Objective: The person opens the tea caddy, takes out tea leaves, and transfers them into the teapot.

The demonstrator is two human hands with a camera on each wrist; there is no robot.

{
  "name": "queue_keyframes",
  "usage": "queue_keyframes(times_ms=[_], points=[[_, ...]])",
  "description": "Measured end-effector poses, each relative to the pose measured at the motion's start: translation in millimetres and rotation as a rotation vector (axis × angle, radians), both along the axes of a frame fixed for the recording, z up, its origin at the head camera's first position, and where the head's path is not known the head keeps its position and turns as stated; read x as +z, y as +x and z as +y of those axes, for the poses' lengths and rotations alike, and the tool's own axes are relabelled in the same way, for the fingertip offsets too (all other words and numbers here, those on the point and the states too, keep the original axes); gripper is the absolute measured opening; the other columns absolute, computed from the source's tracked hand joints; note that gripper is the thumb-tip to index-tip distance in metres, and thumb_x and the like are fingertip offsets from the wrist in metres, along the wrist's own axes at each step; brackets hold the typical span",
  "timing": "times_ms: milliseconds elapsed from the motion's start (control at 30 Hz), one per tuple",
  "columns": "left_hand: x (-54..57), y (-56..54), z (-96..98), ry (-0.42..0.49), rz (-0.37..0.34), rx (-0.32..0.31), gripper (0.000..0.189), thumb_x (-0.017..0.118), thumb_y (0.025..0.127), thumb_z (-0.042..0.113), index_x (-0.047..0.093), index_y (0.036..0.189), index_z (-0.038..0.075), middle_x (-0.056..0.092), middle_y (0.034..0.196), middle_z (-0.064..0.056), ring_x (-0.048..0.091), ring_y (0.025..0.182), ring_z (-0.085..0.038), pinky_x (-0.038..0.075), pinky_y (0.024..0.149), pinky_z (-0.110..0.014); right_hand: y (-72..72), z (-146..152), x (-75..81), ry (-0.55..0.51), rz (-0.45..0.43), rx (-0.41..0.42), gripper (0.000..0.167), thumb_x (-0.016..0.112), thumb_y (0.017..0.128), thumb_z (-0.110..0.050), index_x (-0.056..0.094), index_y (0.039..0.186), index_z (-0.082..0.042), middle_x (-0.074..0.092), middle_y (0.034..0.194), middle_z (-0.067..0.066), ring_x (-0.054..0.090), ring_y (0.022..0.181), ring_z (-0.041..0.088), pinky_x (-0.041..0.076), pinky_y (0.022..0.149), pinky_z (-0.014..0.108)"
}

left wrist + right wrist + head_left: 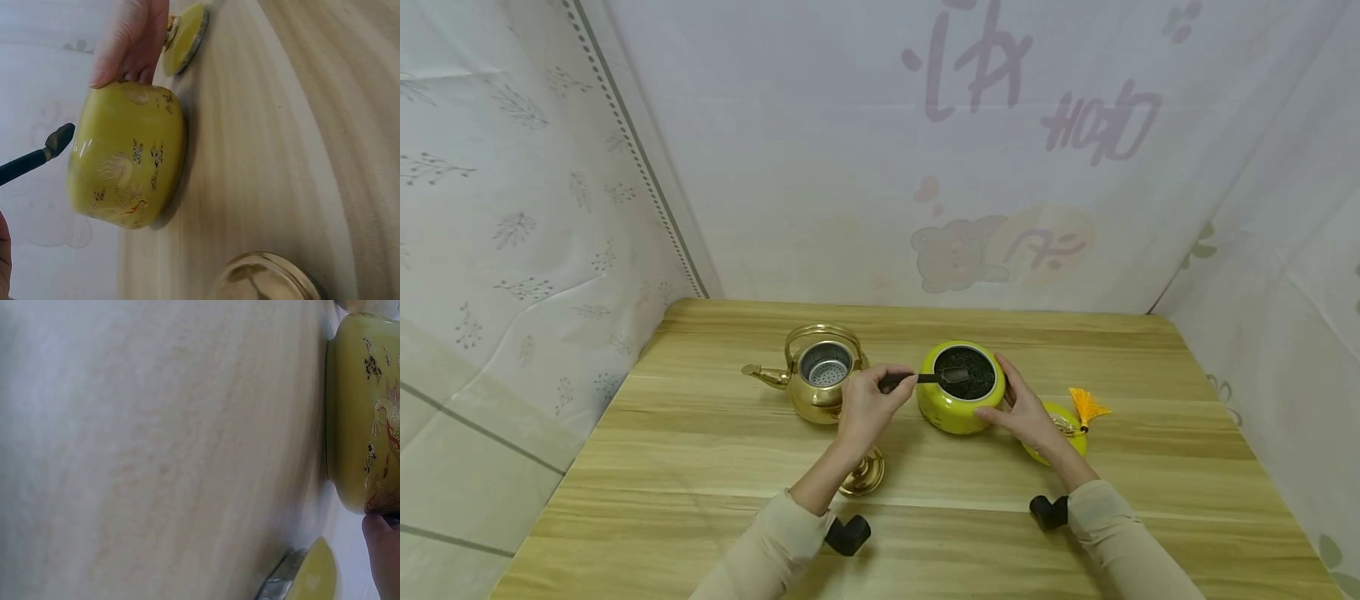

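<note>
My left hand (867,408) pinches the dark handle of a small tea scoop (928,378), also seen as a dark scoop (37,159) in the left wrist view. Its flat blade is over the mouth of a yellow jar (957,419); whether it touches the dark loose tea (973,387) inside, I cannot tell. Around the jar's right side, my right hand (1021,412) grips with thumb in front and fingers behind. Dragon patterns decorate the jar (128,156). The right wrist view shows only part of that hand (386,553) against the jar's wall.
A gold teapot (812,406) with a perforated strainer (827,372) stands left of the jar. Its gold lid (863,475) lies in front, partly behind my left wrist. The yellow jar lid (1077,446) with an orange tassel (1086,406) lies by my right wrist.
</note>
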State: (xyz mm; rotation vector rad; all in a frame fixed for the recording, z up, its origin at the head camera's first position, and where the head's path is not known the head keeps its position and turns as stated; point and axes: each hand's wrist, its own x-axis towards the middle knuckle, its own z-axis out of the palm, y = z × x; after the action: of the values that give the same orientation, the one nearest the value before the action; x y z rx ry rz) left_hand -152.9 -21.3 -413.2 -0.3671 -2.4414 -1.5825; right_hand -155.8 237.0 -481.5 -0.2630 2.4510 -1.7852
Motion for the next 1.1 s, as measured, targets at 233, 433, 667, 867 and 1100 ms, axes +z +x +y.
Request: queue_keyframes(times_ms=[233, 433, 667, 867, 1100], points=[[2.4, -6.9, 5.7, -0.024, -0.012, -0.011, 0.012, 0.072, 0.083, 0.018, 0.074, 0.088, 0.007, 0.07, 0.073, -0.002, 0.054, 0.054, -0.003, 0.043, 0.045, -0.016, 1.4, -0.2, -0.9, -0.012, 0.003, 0.004, 0.095, 0.073, 0.083, -0.014, 0.008, 0.152, -0.011, 0.007, 0.158, 0.014, 0.013, 0.144, 0.03, 0.017, 0.113, 0.041], [5.2, -11.1, 7.8, -0.059, -0.032, -0.034, 0.013, 0.071, 0.084, 0.019, 0.074, 0.088, 0.007, 0.07, 0.069, -0.003, 0.06, 0.051, -0.008, 0.04, 0.039, -0.018, 2.5, -0.3, -1.3, -0.018, 0.002, 0.007, 0.094, 0.072, 0.084, -0.014, 0.008, 0.152, -0.012, 0.007, 0.158, 0.013, 0.012, 0.144, 0.029, 0.017, 0.113, 0.04], [8.5, -17.7, 8.9, -0.127, 0.042, -0.07, 0.01, 0.071, 0.082, 0.013, 0.074, 0.084, 0.004, 0.069, 0.064, -0.003, 0.059, 0.049, -0.006, 0.042, 0.039, -0.017, 2.0, 0.3, -1.2, -0.016, 0.006, 0.0, 0.094, 0.072, 0.083, -0.013, 0.008, 0.152, -0.012, 0.007, 0.158, 0.014, 0.012, 0.144, 0.029, 0.017, 0.113, 0.039], [8.6, -21.9, 12.5, -0.174, 0.063, -0.085, 0.009, 0.073, 0.08, 0.011, 0.073, 0.082, 0.003, 0.069, 0.065, -0.004, 0.054, 0.048, -0.001, 0.043, 0.04, -0.016, 1.4, 0.7, -1.7, -0.007, 0.011, 0.003, 0.094, 0.072, 0.084, -0.014, 0.008, 0.152, -0.012, 0.007, 0.158, 0.014, 0.012, 0.144, 0.029, 0.017, 0.113, 0.039], [3.6, -23.3, 19.9, -0.214, 0.07, -0.067, 0.011, 0.074, 0.081, 0.016, 0.074, 0.08, 0.005, 0.07, 0.07, -0.004, 0.054, 0.052, -0.002, 0.043, 0.045, -0.013, 2.0, -0.6, -0.9, -0.013, 0.022, 0.0, 0.094, 0.072, 0.083, -0.012, 0.008, 0.152, -0.01, 0.008, 0.157, 0.015, 0.013, 0.144, 0.03, 0.017, 0.113, 0.04]])
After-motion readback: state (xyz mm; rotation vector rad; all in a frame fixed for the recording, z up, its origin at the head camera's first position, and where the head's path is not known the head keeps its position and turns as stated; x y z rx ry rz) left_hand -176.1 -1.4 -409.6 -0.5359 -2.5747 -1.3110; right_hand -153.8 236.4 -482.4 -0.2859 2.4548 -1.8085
